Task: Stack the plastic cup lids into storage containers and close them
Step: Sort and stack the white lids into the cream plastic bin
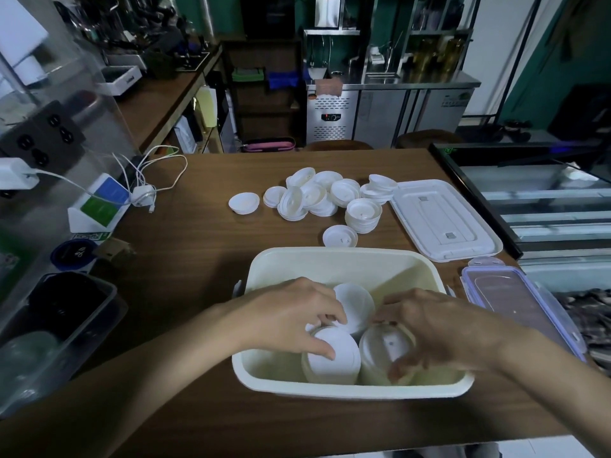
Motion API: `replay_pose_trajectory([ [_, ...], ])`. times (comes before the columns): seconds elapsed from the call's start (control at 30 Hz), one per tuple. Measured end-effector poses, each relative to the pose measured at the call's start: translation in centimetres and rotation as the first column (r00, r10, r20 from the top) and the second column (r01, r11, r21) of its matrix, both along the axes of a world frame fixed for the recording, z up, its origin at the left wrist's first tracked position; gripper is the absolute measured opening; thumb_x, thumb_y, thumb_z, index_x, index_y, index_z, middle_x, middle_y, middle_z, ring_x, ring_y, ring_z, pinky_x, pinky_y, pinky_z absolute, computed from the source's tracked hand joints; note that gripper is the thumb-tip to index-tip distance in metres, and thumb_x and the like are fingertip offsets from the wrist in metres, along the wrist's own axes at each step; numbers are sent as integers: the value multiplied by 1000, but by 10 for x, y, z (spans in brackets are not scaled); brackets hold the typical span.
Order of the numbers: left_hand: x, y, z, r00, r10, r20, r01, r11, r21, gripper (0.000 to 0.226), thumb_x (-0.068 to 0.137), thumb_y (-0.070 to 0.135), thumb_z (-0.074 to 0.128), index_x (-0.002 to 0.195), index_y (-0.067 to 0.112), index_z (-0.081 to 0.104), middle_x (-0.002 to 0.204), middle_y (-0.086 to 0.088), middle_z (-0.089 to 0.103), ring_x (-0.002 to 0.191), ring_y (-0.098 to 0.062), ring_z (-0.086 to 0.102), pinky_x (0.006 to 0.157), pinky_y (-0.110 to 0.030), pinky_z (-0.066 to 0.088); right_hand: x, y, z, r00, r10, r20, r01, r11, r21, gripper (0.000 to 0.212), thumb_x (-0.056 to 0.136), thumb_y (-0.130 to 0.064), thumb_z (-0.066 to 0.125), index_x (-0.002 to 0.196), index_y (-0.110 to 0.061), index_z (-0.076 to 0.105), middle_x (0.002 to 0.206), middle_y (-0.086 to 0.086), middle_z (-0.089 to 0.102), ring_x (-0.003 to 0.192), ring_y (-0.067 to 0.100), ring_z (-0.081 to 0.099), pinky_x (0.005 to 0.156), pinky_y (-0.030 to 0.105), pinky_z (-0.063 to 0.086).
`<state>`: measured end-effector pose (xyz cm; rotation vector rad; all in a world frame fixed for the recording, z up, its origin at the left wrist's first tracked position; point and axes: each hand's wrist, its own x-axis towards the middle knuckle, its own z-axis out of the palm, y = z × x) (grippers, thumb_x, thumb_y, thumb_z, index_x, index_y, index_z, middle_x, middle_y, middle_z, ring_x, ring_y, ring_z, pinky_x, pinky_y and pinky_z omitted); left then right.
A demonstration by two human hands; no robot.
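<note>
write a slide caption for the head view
Left hand and right hand each grip a stack of cup lids in a cream container; loose lids and a white cover wait on the table.

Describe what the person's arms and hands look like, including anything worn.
Both forearms are bare all the way to the frame edge, and no sleeves show. The left hand and right hand wear no gloves, and no ring, watch or bracelet is visible.

Matt plastic container [344, 259] — smooth wood-grain table [205, 252].
</note>
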<state>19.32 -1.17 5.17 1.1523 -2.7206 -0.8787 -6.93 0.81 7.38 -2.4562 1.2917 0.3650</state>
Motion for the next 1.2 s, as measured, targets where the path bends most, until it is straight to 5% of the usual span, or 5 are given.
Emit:
replay_pose_trajectory([
  [0.17, 11, -19, 13, 996, -9, -90, 2, 997, -73, 38, 88, 48, 82, 121, 30, 74, 106, 18, 66, 108, -2, 61, 94, -29, 52, 1, -3, 11, 994, -37, 101, 44, 997, -65, 73, 80, -64, 76, 144, -40, 51, 135, -27, 52, 128, 0, 46, 102, 22, 41],
  [0.63, 15, -119, 33, 914, 272, -302, -277, 961, 25, 14, 95, 35, 76, 109, 34, 78, 98, 18, 76, 89, 0, 70, 77, -17, 52, -23, -84, 28, 771, -199, 605, 361, 919, -158, 34, 83, -34, 86, 114, -31, 71, 103, -22, 70, 97, -13, 61, 76, 5, 44],
  [0.87, -3, -168, -8, 951, 297, -83, -294, 955, 45, 54, 84, 52, 83, 132, 35, 66, 111, 19, 69, 98, 3, 67, 93, -30, 59, -42, -154, -15, 741, -329, 585, 486, 864, -130, 47, 81, -40, 86, 124, -32, 69, 109, -19, 69, 100, 3, 63, 86, 27, 53],
  [1.07, -24, -199, -50, 962, 271, 31, -271, 962, 8, 83, 71, 62, 87, 139, 28, 56, 130, 11, 58, 114, -8, 58, 100, -38, 53, -41, -185, -52, 648, -399, 649, 528, 849, -5, 46, 82, -13, 87, 120, -25, 63, 100, -34, 60, 89, -29, 56, 75, -3, 41],
  [1.2, -33, -213, -77, 970, 244, 26, -244, 970, -6, 88, 64, 64, 91, 137, 32, 53, 128, 12, 54, 117, -10, 52, 102, -38, 49, -34, -207, -70, 658, -415, 629, 539, 842, -8, 57, 78, -38, 90, 126, -30, 61, 110, -22, 67, 101, -7, 63, 88, 19, 51],
])
